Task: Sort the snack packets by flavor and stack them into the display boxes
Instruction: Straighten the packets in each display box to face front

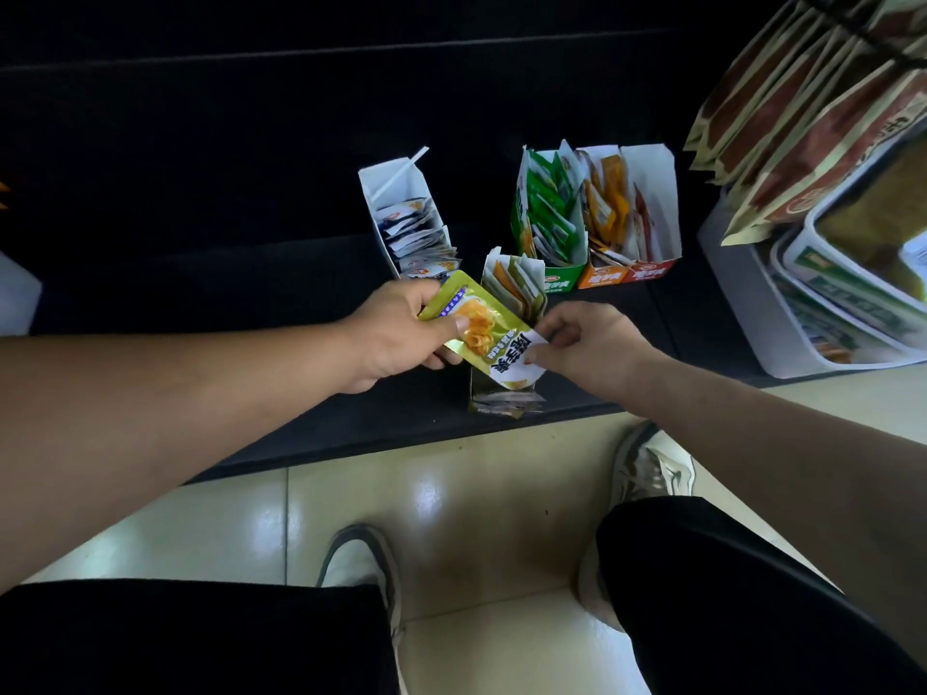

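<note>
My left hand (396,328) grips a yellow-green snack packet (484,333) by its left end. My right hand (584,343) pinches the packet's white right end. The packet hangs just above an olive display box (506,393) that holds several like packets, near the front edge of the black shelf (301,383). Behind on the left stands a white box (396,193) with white and blue packets. Further right stand a green box (564,273), an orange box (602,275) and a red box (652,268), each with several packets.
A grey bin (752,303) with larger packaged goods stands at the right, with big brown snack bags (802,117) hanging above it. My knees and shoes (652,474) are over the pale tiled floor (451,494) below the shelf edge.
</note>
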Demonstrator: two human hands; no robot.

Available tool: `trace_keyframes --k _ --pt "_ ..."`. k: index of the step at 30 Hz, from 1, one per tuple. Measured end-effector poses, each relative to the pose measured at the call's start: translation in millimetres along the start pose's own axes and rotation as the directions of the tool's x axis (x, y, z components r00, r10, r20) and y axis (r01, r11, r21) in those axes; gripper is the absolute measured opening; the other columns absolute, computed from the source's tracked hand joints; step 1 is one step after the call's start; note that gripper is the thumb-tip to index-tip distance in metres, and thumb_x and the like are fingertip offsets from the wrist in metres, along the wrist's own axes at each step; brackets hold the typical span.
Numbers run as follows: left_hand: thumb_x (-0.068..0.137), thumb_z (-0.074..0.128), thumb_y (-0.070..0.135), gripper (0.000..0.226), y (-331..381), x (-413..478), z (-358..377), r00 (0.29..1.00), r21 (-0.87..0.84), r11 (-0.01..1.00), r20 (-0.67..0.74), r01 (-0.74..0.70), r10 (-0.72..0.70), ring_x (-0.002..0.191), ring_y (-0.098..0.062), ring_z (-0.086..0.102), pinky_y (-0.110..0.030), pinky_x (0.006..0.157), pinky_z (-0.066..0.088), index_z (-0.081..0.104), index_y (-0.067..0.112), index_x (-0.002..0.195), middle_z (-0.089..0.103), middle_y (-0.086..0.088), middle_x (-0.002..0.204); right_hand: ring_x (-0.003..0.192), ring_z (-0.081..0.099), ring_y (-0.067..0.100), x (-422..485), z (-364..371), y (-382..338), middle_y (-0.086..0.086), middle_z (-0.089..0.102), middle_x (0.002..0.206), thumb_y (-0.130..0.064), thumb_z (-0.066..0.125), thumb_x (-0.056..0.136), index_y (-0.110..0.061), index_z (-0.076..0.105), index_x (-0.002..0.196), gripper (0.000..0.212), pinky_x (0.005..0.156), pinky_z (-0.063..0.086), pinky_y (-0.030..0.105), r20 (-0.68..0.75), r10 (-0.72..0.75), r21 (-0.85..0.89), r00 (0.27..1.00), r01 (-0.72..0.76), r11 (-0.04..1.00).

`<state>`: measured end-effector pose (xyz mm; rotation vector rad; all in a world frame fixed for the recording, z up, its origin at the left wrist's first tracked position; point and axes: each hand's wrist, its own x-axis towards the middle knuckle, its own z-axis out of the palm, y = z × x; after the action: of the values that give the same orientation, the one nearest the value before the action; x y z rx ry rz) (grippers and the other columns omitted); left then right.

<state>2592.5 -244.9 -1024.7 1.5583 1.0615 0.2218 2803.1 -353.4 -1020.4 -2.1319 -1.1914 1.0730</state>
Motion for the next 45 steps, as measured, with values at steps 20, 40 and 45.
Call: trace_keyframes --k 20,40,45 --pt "0.077 0.089 0.039 0.03 -5.1 11.0 30.0 0.994 0.418 0.908 -0.104 0.033 0.011 0.085 -0.015 0.065 -0.036 0.077 0.057 0.065 0.022 0.081 0.065 0.003 0.09 0.088 0.077 0.024 -9.5 -45.3 -9.4 0.014 0.073 0.106 -0.017 0.074 0.096 -0.006 0.059 0.105 0.021 0.061 0.064 0.037 -0.147 -0.06 0.407 0.987 0.116 0.906" --pt "0.082 0.085 0.019 0.024 1.0 15.5 37.0 0.986 0.593 0.789 0.122 -0.162 0.111 0.071 -0.004 0.057 -0.023 0.059 0.042 0.068 0.023 0.098 0.057 0.016 0.077 0.067 0.064 0.024 -23.0 -40.2 -3.8 0.005 0.065 0.078 -0.023 0.076 0.092 -0.025 0.059 0.087 0.017 0.062 0.056 0.045 -0.227 -0.431 -0.174 0.874 0.399 0.9" --pt "0.092 0.075 0.033 0.021 -0.1 24.0 36.1 0.981 0.632 0.757 0.029 -0.165 0.189 0.074 -0.013 0.06 -0.032 0.065 0.048 0.062 0.022 0.079 0.061 0.008 0.079 0.066 0.063 0.019 -19.5 -46.2 1.6 0.003 0.064 0.075 -0.025 0.076 0.091 -0.02 0.063 0.089 0.014 0.06 0.054 0.036 -0.318 -0.427 -0.208 0.846 0.377 0.902"
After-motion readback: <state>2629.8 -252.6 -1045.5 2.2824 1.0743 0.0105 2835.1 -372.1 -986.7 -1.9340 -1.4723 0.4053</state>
